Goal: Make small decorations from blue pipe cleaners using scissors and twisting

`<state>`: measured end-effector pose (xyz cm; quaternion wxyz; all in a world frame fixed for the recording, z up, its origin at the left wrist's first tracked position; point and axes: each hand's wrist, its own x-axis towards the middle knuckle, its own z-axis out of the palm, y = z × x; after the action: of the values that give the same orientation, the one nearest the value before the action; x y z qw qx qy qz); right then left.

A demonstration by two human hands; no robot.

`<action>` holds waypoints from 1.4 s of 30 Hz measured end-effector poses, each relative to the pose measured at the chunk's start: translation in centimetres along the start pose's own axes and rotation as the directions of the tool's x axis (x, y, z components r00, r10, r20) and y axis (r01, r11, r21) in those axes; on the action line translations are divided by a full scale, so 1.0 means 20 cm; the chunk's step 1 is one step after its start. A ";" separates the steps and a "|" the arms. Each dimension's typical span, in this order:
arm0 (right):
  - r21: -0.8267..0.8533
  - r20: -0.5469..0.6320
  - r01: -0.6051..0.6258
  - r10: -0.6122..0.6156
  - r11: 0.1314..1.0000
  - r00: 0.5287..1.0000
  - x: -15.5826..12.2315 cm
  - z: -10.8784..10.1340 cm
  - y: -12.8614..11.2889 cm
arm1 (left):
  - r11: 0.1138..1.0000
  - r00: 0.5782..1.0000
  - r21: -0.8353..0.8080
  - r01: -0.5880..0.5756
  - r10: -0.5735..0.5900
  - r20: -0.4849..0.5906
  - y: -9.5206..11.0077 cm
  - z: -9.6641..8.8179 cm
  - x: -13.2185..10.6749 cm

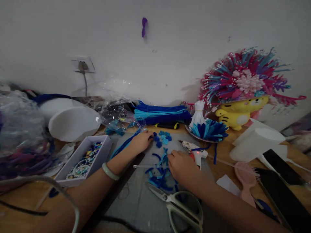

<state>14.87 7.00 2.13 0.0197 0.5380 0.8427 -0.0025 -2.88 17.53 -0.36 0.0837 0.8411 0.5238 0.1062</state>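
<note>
On the grey mat [136,200], small blue pipe-cleaner flowers [165,137] lie in a cluster. My left hand [142,141], with a pale bangle at the wrist, is at their left edge, its fingers curled together at a dark blue piece; the exact grip is hidden. My right hand [182,165] is closed with its fingertips at a light blue pipe-cleaner piece [165,156]; I cannot tell how firmly it is held. Below lie short cut pipe-cleaner pieces [157,181] and pale-handled scissors [175,204]. Long blue pipe cleaners [125,144] run beneath my left forearm.
A glue gun [198,152] with a red light lies right of the mat. A white box of beads [84,161] stands left. Behind are pipe-cleaner bundles [160,113] and a metal plate [188,130]. A beaded headdress [245,76] sits on a yellow plush toy [234,116] at right.
</note>
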 end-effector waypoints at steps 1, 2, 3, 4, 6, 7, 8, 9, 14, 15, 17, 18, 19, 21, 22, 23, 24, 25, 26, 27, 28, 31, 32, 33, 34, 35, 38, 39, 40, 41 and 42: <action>0.005 -0.002 0.002 -0.002 1.000 1.000 0.01 0.00 -0.01 | 1.000 1.000 0.023 0.008 -0.008 0.015 0.00 -0.01 0.00; 0.009 -0.002 -0.002 0.002 1.000 1.000 0.02 -0.01 -0.01 | 0.999 0.999 0.043 0.017 -0.018 0.028 -0.01 -0.02 0.00; 0.014 0.001 -0.014 0.014 1.000 1.000 0.02 -0.01 -0.02 | 0.998 0.999 0.061 0.025 -0.028 0.040 -0.01 -0.03 0.00; 0.020 0.007 -0.030 0.030 0.999 1.000 0.02 -0.01 -0.02 | 0.997 0.998 0.076 0.032 -0.035 0.048 -0.01 -0.03 0.00; 0.033 0.023 -0.065 0.064 0.997 0.998 0.02 -0.02 -0.02 | 0.996 0.999 0.087 0.025 -0.028 0.039 -0.01 -0.04 -0.01; 0.037 0.028 -0.079 0.078 0.996 0.997 0.01 -0.02 -0.02 | 0.996 1.000 0.086 0.000 -0.002 0.025 0.00 -0.04 -0.01; 0.042 0.029 -0.087 0.086 0.995 0.996 0.00 -0.03 -0.02 | 0.995 0.999 0.085 -0.043 0.042 0.013 0.01 -0.04 -0.01; 0.048 0.026 -0.091 0.090 0.995 0.996 0.00 -0.03 -0.02 | 0.991 0.995 0.091 -0.095 0.095 0.007 0.02 -0.04 -0.01; 0.091 0.035 -0.110 0.108 0.990 0.994 -0.06 -0.03 -0.01 | 0.955 0.978 0.209 -0.208 0.199 0.067 0.04 -0.01 -0.02; 0.102 0.041 -0.116 0.112 0.988 0.993 -0.07 -0.03 0.00 | 0.953 0.983 0.239 -0.184 0.173 0.066 0.04 0.00 -0.01; 0.123 0.049 -0.119 0.114 0.985 0.992 -0.08 -0.03 0.00 | 0.946 0.990 0.296 -0.135 0.120 0.068 0.02 0.01 -0.01; 0.130 0.050 -0.118 0.113 0.984 0.992 -0.09 -0.03 0.00 | 0.940 0.993 0.320 -0.117 0.099 0.071 0.01 0.01 0.00; 0.133 0.050 -0.118 0.113 0.984 0.992 -0.10 -0.04 0.00 | 0.936 0.993 0.337 -0.107 0.087 0.074 0.00 0.01 0.00; 0.135 0.051 -0.119 0.113 0.984 0.992 -0.11 -0.04 0.00 | 0.930 0.994 0.351 -0.104 0.082 0.078 0.00 0.00 -0.01; 0.136 0.051 -0.120 0.114 0.983 0.992 -0.11 -0.04 0.01 | 0.929 0.994 0.354 -0.106 0.084 0.077 0.01 -0.01 -0.02; 0.137 0.050 -0.120 0.114 0.983 0.992 -0.12 -0.04 0.01 | 0.929 0.994 0.356 -0.101 0.080 0.073 0.03 -0.02 -0.04; 0.139 0.049 -0.120 0.115 0.983 0.992 -0.12 -0.04 0.01 | 0.930 0.995 0.358 -0.090 0.069 0.072 0.04 -0.04 -0.06; 0.142 0.044 -0.122 0.116 0.982 0.992 -0.13 -0.04 0.01 | 0.931 0.996 0.359 -0.072 0.048 0.074 0.06 -0.06 -0.09; 0.145 0.039 -0.123 0.118 0.982 0.992 -0.13 -0.04 0.01 | 0.933 0.997 0.359 -0.037 0.010 0.078 0.08 -0.07 -0.12; 0.148 0.034 -0.123 0.119 0.981 0.992 -0.14 -0.04 0.02 | 0.934 0.994 0.356 0.003 -0.042 0.102 0.10 -0.09 -0.16; 0.150 0.032 -0.123 0.119 0.981 0.992 -0.14 -0.04 0.02 | 0.934 0.987 0.354 0.042 -0.094 0.133 0.12 -0.11 -0.21; 0.144 0.024 -0.123 0.121 0.982 0.992 -0.16 -0.03 0.03 | 0.889 0.940 0.397 0.229 -0.309 0.148 0.14 -0.15 -0.33; 0.143 0.020 -0.118 0.116 0.983 0.993 -0.16 -0.03 0.03 | 0.860 0.924 0.424 0.282 -0.363 0.122 0.13 -0.15 -0.37; 0.142 0.016 -0.111 0.110 0.984 0.994 -0.17 -0.02 0.03 | 0.829 0.915 0.456 0.325 -0.397 0.071 0.11 -0.16 -0.40; 0.142 0.011 -0.100 0.100 0.985 0.995 -0.18 -0.02 0.03 | 0.802 0.909 0.479 0.358 -0.417 0.020 0.09 -0.16 -0.42; 0.141 0.004 -0.087 0.087 0.986 0.996 -0.19 -0.02 0.03 | 0.782 0.900 0.493 0.380 -0.436 -0.003 0.08 -0.16 -0.44; 0.146 -0.009 -0.055 0.057 0.988 0.998 -0.22 -0.04 -0.01 | 0.791 0.883 0.472 0.389 -0.467 0.055 0.02 -0.17 -0.48; 0.151 -0.009 -0.046 0.048 0.987 0.999 -0.23 -0.05 -0.02 | 0.802 0.889 0.461 0.380 -0.455 0.059 0.01 -0.17 -0.49; 0.158 -0.004 -0.038 0.040 0.987 0.999 -0.24 -0.06 -0.03 | 0.813 0.899 0.451 0.368 -0.436 0.051 0.01 -0.18 -0.49; 0.162 0.002 -0.033 0.034 0.986 0.999 -0.25 -0.06 -0.05 | 0.821 0.909 0.442 0.361 -0.416 0.033 0.00 -0.18 -0.50; 0.162 0.006 -0.029 0.028 0.986 1.000 -0.27 -0.06 -0.06 | 0.826 0.915 0.434 0.359 -0.403 0.012 0.00 -0.18 -0.50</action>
<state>16.06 1.76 3.52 -0.0224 0.5498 0.8319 -0.0717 -8.12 8.65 2.22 -0.0543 0.7216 0.6864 -0.0721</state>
